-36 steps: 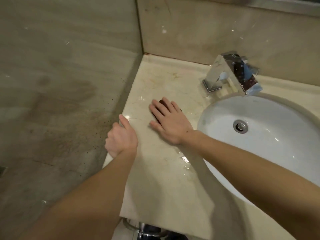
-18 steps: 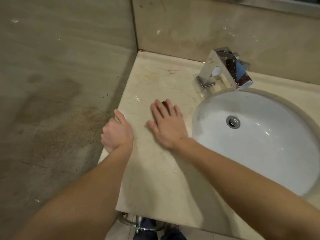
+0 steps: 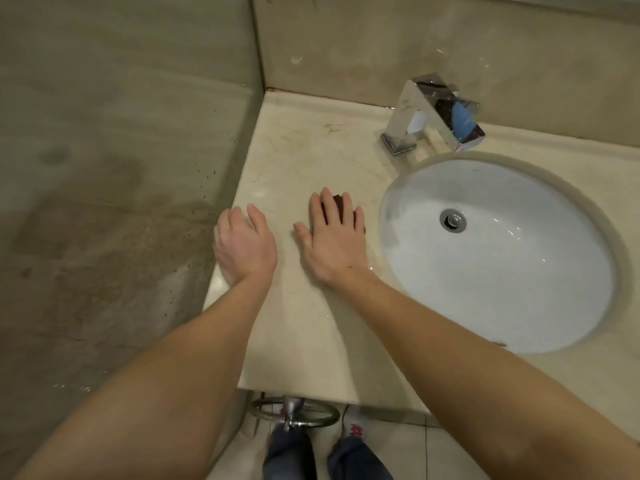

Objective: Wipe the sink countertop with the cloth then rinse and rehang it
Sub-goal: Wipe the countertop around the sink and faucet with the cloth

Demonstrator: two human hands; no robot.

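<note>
Under the flat, spread right hand (image 3: 334,242), a dark cloth (image 3: 338,199) (mostly hidden) lies pressed on the beige countertop (image 3: 304,161), just left of the white basin (image 3: 491,251). Left hand (image 3: 244,245) rests open at the counter's left edge, holding nothing. Chrome faucet (image 3: 433,114) stands far right.

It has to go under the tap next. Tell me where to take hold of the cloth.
The cloth lies flat under the right hand, only its dark far edge showing past the fingertips. Probably best to curl those fingers over that far edge from above and bunch it into the palm. The left hand rests on the countertop edge.
</note>
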